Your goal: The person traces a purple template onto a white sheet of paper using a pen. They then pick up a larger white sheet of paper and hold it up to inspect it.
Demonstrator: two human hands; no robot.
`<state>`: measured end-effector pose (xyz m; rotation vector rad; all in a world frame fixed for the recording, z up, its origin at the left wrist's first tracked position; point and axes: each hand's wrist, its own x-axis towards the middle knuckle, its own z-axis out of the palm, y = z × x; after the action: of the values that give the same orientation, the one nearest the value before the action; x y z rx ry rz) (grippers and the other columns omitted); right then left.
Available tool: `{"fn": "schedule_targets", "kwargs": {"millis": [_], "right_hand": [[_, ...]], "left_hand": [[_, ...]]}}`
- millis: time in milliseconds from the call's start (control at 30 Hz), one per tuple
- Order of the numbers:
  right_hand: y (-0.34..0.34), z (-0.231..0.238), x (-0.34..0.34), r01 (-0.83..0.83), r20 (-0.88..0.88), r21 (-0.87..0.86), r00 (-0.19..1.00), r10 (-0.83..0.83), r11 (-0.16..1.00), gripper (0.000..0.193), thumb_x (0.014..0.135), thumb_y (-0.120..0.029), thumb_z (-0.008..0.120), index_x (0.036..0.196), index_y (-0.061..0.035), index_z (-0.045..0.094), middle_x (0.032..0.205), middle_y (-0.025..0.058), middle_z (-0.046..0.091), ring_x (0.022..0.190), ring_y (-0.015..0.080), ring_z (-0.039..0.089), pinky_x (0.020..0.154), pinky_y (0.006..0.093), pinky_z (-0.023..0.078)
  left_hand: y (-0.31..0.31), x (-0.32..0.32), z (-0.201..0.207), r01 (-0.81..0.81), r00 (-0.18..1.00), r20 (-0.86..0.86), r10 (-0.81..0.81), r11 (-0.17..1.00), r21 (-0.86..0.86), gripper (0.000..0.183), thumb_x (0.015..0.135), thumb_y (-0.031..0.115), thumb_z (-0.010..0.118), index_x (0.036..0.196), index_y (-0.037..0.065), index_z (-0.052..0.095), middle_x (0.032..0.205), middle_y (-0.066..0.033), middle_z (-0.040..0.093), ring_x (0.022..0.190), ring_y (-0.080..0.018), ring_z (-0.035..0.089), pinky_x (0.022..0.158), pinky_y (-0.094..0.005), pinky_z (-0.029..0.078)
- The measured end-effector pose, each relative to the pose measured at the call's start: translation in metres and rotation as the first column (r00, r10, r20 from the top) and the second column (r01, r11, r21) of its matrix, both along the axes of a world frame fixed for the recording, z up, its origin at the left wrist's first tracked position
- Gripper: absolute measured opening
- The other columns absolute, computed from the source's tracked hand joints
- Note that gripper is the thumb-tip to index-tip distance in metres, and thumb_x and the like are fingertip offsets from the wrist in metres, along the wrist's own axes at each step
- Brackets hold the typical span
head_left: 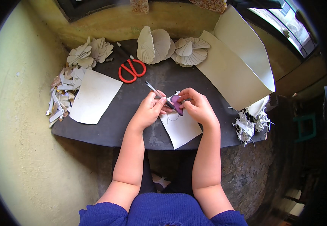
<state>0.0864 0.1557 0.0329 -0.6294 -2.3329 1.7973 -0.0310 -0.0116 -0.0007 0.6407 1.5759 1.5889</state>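
Holds a slim pale-and-black pen (152, 88) in the left hand (154, 105), with thumb and fingers pinched narrowly around the barrel. Slants its long axis from upper left to lower right, aiming the pale end away toward the table's back and the dark end at a flat, tapering purple piece (175, 101). Grips that piece between thumb and fingertips of the right hand (197, 105), just beside the pen. Turns its broad rounded end to the back and its narrower end toward the body, tilting the long axis slightly rightward. Has it over a small white sheet (180, 130) marked with thin curved lines; cannot tell whether touching. Farther out, faces red-handled scissors (133, 71) on a dark, curved-looking table (95, 133), near a larger white sheet (95, 98). Beyond, shows petal-shaped off-white cutouts (159, 47) at the back, strip-like offcuts (60, 98) at far left, a big curled cream sheet (223, 67) at right, and shredded white scraps (246, 126) below it.
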Motion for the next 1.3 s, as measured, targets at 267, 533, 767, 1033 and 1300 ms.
{"fn": "schedule_targets", "kwargs": {"millis": [267, 533, 767, 1033, 1300], "right_hand": [[-0.0022, 0.0012, -0.001, 0.026, 0.01, 0.023, 1.0, -0.026, 0.999, 0.032, 0.08, 0.004, 0.048, 0.109, 0.0044, 0.06, 0.097, 0.0136, 0.069, 0.085, 0.0187, 0.068, 0.078, 0.0314, 0.055], [-0.0017, -0.0014, -0.0006, 0.034, -0.013, 0.041, 0.999, -0.033, 0.999, 0.029, 0.081, 0.0, 0.05, 0.108, 0.0033, 0.061, 0.094, 0.0131, 0.069, 0.082, 0.018, 0.068, 0.075, 0.0309, 0.054], [-0.0022, -0.0064, -0.0013, 0.033, -0.039, 0.078, 0.999, -0.03, 0.996, 0.028, 0.082, -0.007, 0.054, 0.107, 0.0007, 0.063, 0.089, 0.0135, 0.071, 0.073, 0.0199, 0.068, 0.071, 0.0321, 0.054], [-0.0023, -0.0066, -0.0005, 0.042, -0.028, 0.114, 0.999, -0.039, 0.993, 0.028, 0.083, -0.009, 0.054, 0.108, -0.0007, 0.064, 0.089, 0.0141, 0.071, 0.072, 0.022, 0.067, 0.07, 0.0333, 0.053], [-0.0031, -0.0054, -0.0008, 0.046, -0.021, 0.13, 0.999, -0.043, 0.99, 0.027, 0.083, -0.009, 0.054, 0.107, -0.0007, 0.064, 0.087, 0.0141, 0.071, 0.072, 0.0232, 0.067, 0.071, 0.0334, 0.053]], "left_hand": [[0.0019, 0.0013, 0.0016, -0.016, 1.0, -0.018, 0.016, 1.0, -0.002, 0.022, 0.105, 0.021, 0.047, 0.118, 0.005, 0.043, 0.106, -0.0139, 0.069, 0.091, -0.0219, 0.072, 0.07, -0.0256, 0.053], [0.0034, 0.0016, 0.0056, -0.074, 0.995, -0.071, 0.075, 0.997, 0.015, 0.019, 0.104, 0.017, 0.046, 0.118, 0.004, 0.042, 0.106, -0.0152, 0.069, 0.089, -0.0215, 0.072, 0.071, -0.0246, 0.053], [0.0028, -0.0013, -0.0005, -0.101, 0.987, -0.117, 0.107, 0.994, 0.05, 0.018, 0.104, 0.016, 0.047, 0.118, 0.004, 0.043, 0.103, -0.0143, 0.07, 0.086, -0.0192, 0.072, 0.071, -0.0236, 0.053], [0.0053, 0.0007, 0.005, -0.161, 0.976, -0.132, 0.171, 0.984, 0.079, 0.015, 0.104, 0.015, 0.048, 0.114, 0.005, 0.045, 0.1, -0.0142, 0.071, 0.083, -0.0163, 0.07, 0.072, -0.0256, 0.053], [0.0045, -0.0029, 0.0011, -0.177, 0.967, -0.168, 0.192, 0.979, 0.1, 0.014, 0.104, 0.018, 0.047, 0.113, 0.007, 0.044, 0.1, -0.0132, 0.071, 0.083, -0.0154, 0.069, 0.073, -0.0247, 0.052]]}}
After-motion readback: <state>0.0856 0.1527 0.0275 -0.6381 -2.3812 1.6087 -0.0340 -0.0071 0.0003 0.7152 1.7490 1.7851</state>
